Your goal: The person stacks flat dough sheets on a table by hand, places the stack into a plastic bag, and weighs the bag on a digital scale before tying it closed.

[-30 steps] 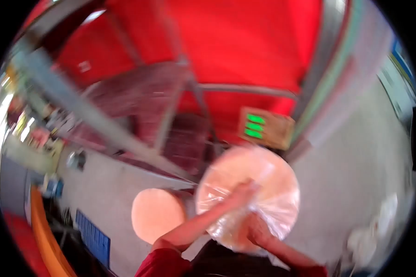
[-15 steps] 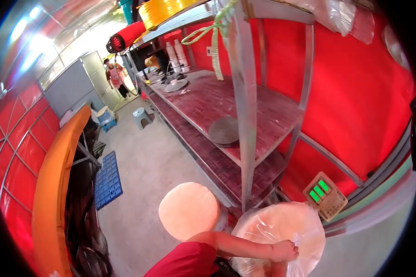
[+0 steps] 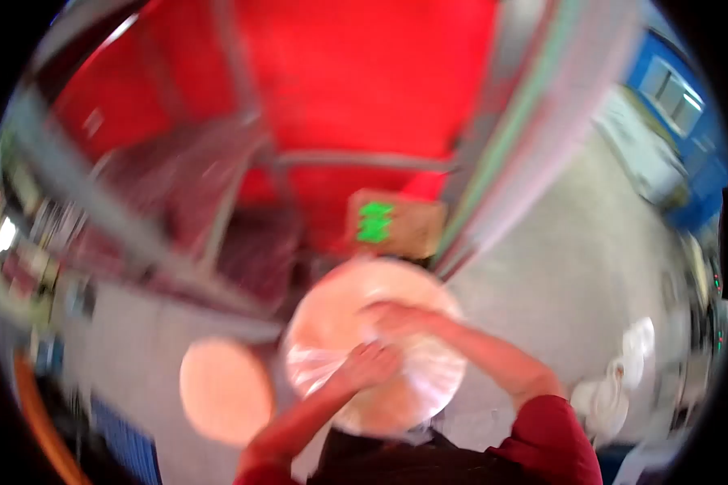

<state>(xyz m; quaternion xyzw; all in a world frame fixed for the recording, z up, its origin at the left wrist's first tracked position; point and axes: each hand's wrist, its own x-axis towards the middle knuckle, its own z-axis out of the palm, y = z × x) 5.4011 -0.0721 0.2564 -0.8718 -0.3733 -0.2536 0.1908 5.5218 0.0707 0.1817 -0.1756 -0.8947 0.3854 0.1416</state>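
A large round pale-orange stack [image 3: 340, 291] wrapped in clear plastic stands right in front of my body. My left hand [image 3: 372, 364] is closed on the gathered plastic near the middle of the stack's top. Just above and beside it, my right hand [image 3: 395, 318] lies over the plastic with its fingers bent; motion blur hides whether they grip anything. A second round pale-orange stack [image 3: 226, 392] is to the left, untouched. Behind the wrapped stack is a brown scale display [image 3: 412, 226] with green digits, blurred.
A metal-framed shelf with dark red boards [image 3: 162, 186] stands at the left, before a red wall [image 3: 364, 81]. A blue plastic grate [image 3: 125, 440] and an orange padded edge [image 3: 44, 420] are at the lower left. White bags [image 3: 607, 404] lie at the right.
The view swung left along the shelf, then back to the scale and farther right. My right hand now shows over the stack's top, and my left hand remains at the plastic.
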